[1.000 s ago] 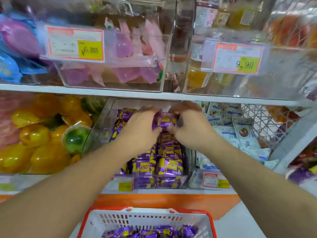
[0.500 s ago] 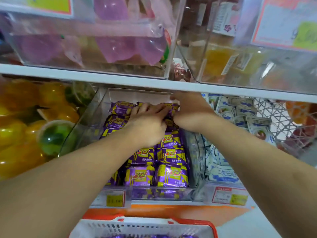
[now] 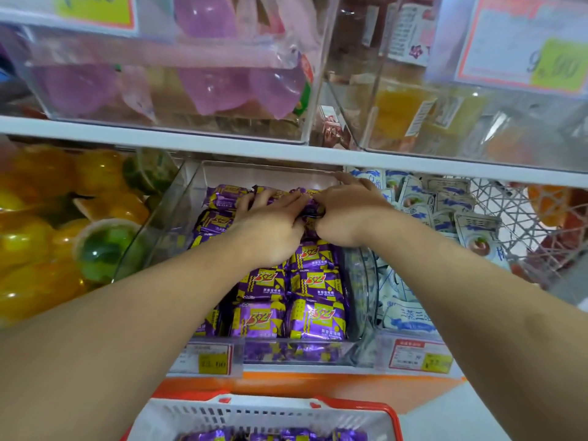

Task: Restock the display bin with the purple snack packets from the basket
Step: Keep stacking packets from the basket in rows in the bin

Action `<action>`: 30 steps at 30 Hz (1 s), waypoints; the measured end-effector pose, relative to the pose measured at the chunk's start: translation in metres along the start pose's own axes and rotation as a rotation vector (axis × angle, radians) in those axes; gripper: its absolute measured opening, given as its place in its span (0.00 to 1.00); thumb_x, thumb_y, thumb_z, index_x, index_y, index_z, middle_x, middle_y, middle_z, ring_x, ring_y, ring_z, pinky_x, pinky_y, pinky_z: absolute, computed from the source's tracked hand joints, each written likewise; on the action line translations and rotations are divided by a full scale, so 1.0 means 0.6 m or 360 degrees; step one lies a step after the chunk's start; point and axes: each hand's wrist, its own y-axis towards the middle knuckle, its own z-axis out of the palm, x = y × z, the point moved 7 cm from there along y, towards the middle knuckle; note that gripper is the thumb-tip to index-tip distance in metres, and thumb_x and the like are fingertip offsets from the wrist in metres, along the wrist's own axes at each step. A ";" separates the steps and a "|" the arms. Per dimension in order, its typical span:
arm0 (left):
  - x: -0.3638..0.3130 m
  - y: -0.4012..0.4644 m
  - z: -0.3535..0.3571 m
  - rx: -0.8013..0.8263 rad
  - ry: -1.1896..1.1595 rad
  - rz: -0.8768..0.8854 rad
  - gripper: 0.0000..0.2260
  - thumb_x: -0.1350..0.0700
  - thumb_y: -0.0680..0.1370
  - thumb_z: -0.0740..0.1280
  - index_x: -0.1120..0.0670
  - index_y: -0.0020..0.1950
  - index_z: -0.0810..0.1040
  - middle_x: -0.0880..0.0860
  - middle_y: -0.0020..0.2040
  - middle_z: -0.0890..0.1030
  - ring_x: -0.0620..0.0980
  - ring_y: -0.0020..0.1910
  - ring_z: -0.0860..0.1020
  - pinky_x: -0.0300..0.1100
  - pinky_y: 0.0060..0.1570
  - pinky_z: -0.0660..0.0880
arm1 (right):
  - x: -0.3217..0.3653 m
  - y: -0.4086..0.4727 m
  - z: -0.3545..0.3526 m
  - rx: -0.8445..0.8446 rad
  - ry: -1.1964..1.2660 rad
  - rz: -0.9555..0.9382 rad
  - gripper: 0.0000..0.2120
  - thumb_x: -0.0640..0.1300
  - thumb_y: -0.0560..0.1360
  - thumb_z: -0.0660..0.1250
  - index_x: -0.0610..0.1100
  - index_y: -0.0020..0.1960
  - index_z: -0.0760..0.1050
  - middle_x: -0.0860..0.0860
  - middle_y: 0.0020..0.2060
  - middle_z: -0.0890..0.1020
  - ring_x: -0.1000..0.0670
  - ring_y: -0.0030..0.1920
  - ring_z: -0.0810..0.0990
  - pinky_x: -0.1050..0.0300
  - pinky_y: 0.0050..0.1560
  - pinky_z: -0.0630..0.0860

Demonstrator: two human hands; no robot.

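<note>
Purple snack packets (image 3: 318, 316) fill the clear display bin (image 3: 191, 198) in two visible columns, about five rows deep, flat and label-up, long axes running left to right. Both hands work at the far end: the left hand (image 3: 270, 224) lies flat with straight fingers pressing the packets, while the right hand (image 3: 346, 211) curls its fingers around one packet (image 3: 310, 211). Bare bin floor shows only behind them, beneath the white shelf edge (image 3: 254, 151). Nearer, the red-rimmed white basket (image 3: 254, 412) holds at least four more packets (image 3: 203, 436).
</note>
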 end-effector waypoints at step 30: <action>-0.073 -0.619 0.216 0.0579 -0.0603 -0.0129 0.13 0.52 0.84 0.60 0.52 0.66 0.78 0.50 0.61 0.77 0.51 0.60 0.77 0.50 0.63 0.73 | 0.115 -0.491 0.378 0.0545 0.0638 -0.0096 0.10 0.43 0.76 0.63 0.43 0.56 0.78 0.42 0.54 0.81 0.40 0.58 0.79 0.50 0.57 0.77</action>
